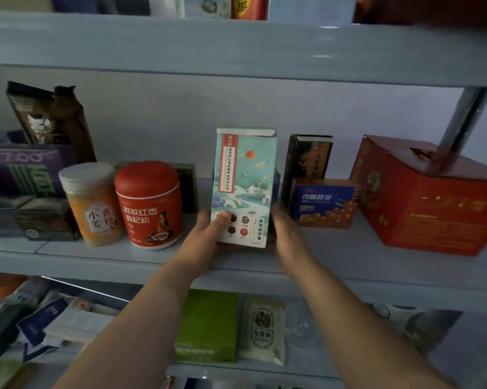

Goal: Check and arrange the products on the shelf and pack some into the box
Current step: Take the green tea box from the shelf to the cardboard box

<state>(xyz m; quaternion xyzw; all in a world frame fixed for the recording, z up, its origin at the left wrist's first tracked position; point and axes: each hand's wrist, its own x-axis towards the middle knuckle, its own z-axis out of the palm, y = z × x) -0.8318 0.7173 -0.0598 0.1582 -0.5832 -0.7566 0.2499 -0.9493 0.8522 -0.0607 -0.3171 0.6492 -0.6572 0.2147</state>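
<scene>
**You steadied a tall tea carton (243, 189) at the front of the middle shelf (335, 256).**
Your left grip (208, 234) pinched its lower left corner, thumb on the front face. Your right grip (285, 234) lay against the lower right edge, fingers hidden, closure unclear. The carton stood upright, long axis vertical, directly between both grips, equally near each.

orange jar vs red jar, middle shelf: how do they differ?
The orange jar has a pale lid over an orange body; the red jar is red all over, lid included. The orange jar is slimmer, the red jar wider. Both stand upright, side by side, labels facing out.
</scene>
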